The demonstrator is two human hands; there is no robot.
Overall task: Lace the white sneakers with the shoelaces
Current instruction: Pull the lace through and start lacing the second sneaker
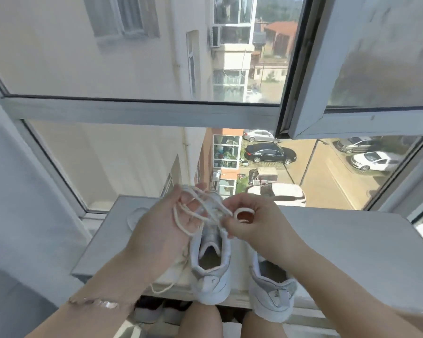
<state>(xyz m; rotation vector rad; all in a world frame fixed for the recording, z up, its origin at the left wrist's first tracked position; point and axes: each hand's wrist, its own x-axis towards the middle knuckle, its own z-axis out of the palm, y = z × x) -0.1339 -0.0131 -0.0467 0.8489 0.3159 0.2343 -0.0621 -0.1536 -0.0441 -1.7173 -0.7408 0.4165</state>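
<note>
Both hands are up and close together, nearly touching, working one tangled shoelace (177, 217). The left hand (161, 225) lies palm up with several loops draped over its curled fingers, gripping the bundle. The right hand (254, 223) pinches a strand just beside it, with a small loop showing at its knuckles.

Directly under the hands sits the near sneaker (210, 276), heel toward the person. The other sneaker (271, 296) rests beneath the right forearm. Both stand on the surface (352, 252) by the window. A second lace (161, 287) trails below the left wrist and hangs off the edge.

This looks like the untangling stage, with threading not yet begun. Whether any eyelet is laced I cannot tell, since the hands cover the front of the shoe. To do it well, find one tip first, keep the left hand loose so the loops slide off one at a time, and draw the strand out gently instead of yanking a knot tight. Then even the two ends before the lowest eyelets.

As for openings, the near sneaker's mouth gapes dark with nothing visible inside, and the other's is partly hidden by the forearm.
</note>
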